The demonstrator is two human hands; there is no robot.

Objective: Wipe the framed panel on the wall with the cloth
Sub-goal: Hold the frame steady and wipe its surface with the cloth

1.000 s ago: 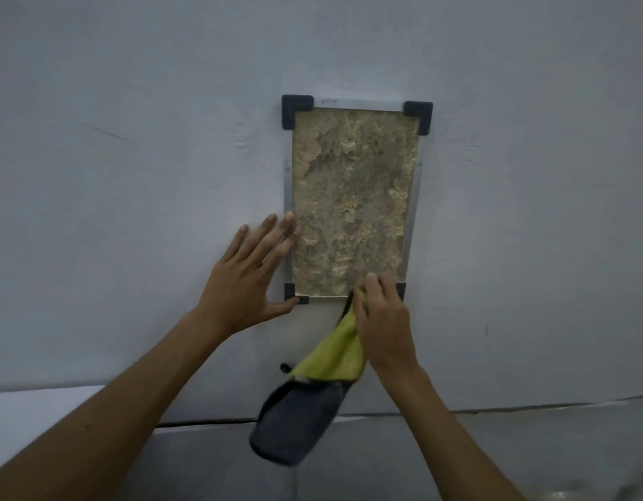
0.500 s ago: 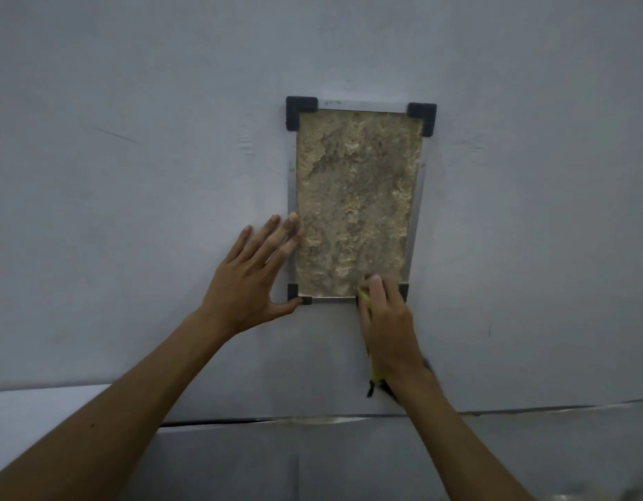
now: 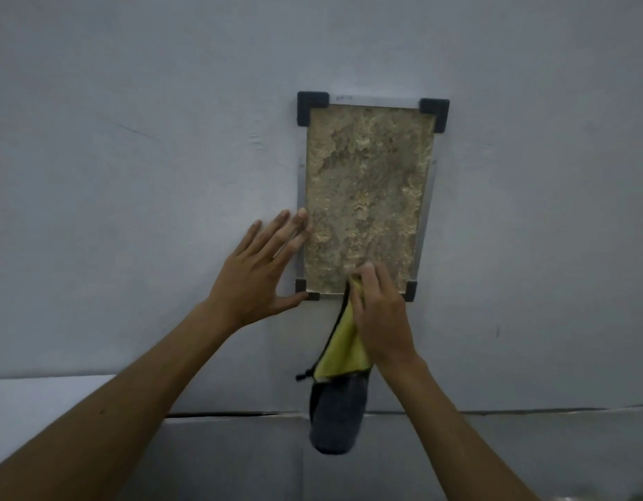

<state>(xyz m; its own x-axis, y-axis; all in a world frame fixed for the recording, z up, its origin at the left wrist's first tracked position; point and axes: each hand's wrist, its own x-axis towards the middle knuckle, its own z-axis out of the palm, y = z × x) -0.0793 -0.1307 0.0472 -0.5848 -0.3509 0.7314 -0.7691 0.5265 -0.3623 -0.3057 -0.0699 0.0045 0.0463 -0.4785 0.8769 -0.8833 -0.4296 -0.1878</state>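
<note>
A framed panel [image 3: 367, 189] with a rough tan, stone-like face, a thin metal frame and black corner caps hangs on the pale wall. My left hand [image 3: 256, 276] lies flat on the wall with straight fingers at the frame's lower left edge, thumb under the bottom left corner. My right hand [image 3: 383, 316] grips a yellow and grey cloth [image 3: 339, 388] and presses it on the panel's lower edge, right of the middle. The cloth's grey end hangs down below my wrist.
The pale wall [image 3: 132, 157] fills most of the view. A ledge or seam [image 3: 222, 414] runs horizontally below the panel, with a greyer surface under it.
My right hand shifted slightly left along the panel's bottom edge. The cloth, tucked behind my wrist half a second ago, now hangs down in full view. My left hand stayed put.
</note>
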